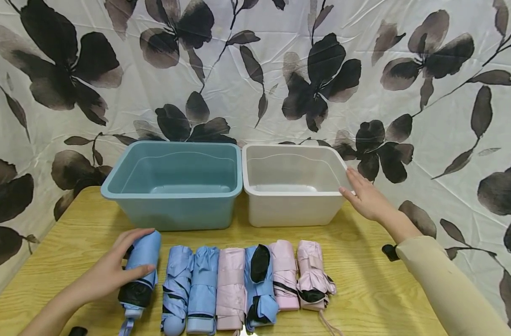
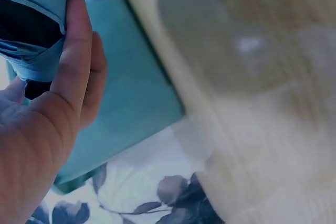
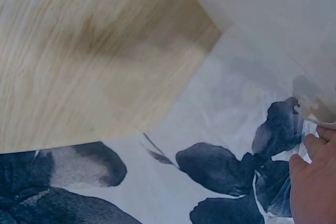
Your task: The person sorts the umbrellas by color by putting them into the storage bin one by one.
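My left hand grips a folded blue umbrella at the left end of a row, thumb on its near right side. In the left wrist view the fingers curl round the blue cloth. My right hand rests on the right rim of a white bin, fingers extended along the edge. Beside the held umbrella lie a blue umbrella, another blue umbrella, a pink umbrella, a blue umbrella with black patches and two more pink ones, the rightmost pink umbrella having a cord.
A teal bin stands left of the white one at the back of the wooden table; no contents show in either. Behind hangs a flower-printed cloth. Small dark objects lie at the right table edge and the lower left.
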Demonstrator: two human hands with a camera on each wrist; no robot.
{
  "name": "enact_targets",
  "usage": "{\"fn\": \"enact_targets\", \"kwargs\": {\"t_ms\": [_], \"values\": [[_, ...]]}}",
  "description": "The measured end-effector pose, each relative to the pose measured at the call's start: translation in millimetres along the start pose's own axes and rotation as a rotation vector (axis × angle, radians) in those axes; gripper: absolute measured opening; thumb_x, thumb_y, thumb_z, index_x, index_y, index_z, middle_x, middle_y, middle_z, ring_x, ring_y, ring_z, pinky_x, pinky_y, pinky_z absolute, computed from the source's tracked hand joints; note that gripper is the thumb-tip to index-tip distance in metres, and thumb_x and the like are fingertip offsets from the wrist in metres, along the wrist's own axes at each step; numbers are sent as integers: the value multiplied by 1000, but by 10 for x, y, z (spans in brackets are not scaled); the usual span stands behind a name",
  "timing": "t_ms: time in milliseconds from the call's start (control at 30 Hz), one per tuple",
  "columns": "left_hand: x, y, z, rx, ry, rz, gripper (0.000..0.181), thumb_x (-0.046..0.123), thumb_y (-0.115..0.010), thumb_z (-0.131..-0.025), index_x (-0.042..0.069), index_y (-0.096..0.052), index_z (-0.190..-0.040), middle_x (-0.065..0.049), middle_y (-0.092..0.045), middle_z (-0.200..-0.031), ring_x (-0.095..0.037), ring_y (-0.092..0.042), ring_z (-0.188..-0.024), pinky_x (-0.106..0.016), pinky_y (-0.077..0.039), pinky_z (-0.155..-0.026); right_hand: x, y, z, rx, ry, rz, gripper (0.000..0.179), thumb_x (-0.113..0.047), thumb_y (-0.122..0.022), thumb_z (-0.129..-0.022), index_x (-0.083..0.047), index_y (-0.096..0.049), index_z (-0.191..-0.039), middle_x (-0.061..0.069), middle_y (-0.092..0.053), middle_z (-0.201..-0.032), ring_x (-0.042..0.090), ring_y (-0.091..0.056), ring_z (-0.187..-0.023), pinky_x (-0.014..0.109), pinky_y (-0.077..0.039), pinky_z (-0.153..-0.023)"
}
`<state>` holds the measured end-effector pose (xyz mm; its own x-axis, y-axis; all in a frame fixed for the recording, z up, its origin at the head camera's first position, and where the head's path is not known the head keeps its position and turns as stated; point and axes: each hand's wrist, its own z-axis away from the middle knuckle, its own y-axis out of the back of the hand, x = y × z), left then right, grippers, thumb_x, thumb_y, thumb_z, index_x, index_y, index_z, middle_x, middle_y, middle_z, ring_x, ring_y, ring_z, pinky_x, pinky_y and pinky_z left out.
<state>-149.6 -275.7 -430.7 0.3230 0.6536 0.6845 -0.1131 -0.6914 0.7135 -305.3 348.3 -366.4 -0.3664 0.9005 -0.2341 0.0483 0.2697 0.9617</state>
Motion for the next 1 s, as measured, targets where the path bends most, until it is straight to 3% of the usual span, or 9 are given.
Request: {"fn": "enact_targets", "kwargs": {"t_ms": [200,467,633,833,900,1000], "values": [[119,121,-45,71,-10,67,81,11,-79,-92,10,-33,-159,-26,-30,-152,-51,-49,-115,-48,-58,-68,2,-2,15,6,1,-4,73,-40,-42,-112,9,-19,-161,29,-16,-169,49,-17,-154,64,-17,-122],[377,311,-161,196,-54,129,87,2,-78,-90,18,-31,-162,-18,-27,-154,-57,-52,-109,-35,-58,-64,12,-10,7,12,3,-18,74,-40,-43,-112,8,-19,-161,28,-15,-169,50,-17,-154,65,-17,-122],[585,438,-331,275,-55,172,89,1,-75,-92,23,-28,-164,-19,-21,-159,-53,-52,-108,-22,-55,-66,20,-6,9,13,1,-18,74,-41,-42,-112,8,-19,-162,28,-15,-169,50,-17,-154,65,-17,-122],[817,565,-669,370,-61,247,86,3,-73,-93,23,-27,-164,-19,-18,-162,-59,-43,-120,-9,-48,-70,17,4,17,13,-5,-25,74,-41,-43,-112,7,-18,-162,28,-14,-169,50,-16,-154,64,-16,-122],[885,594,-801,395,-36,236,85,10,-73,-95,25,-27,-164,-19,-19,-163,-58,-40,-125,-16,-52,-76,14,5,18,12,-7,-25,74,-41,-43,-112,7,-18,-162,28,-15,-169,50,-16,-154,64,-17,-122],[970,625,-1009,415,-8,233,85,18,-73,-96,30,-26,-165,-15,-18,-166,-53,-32,-137,-45,-53,-98,10,2,15,11,-5,-25,74,-41,-43,-112,7,-18,-162,28,-15,-169,49,-16,-154,64,-17,-122]]}}
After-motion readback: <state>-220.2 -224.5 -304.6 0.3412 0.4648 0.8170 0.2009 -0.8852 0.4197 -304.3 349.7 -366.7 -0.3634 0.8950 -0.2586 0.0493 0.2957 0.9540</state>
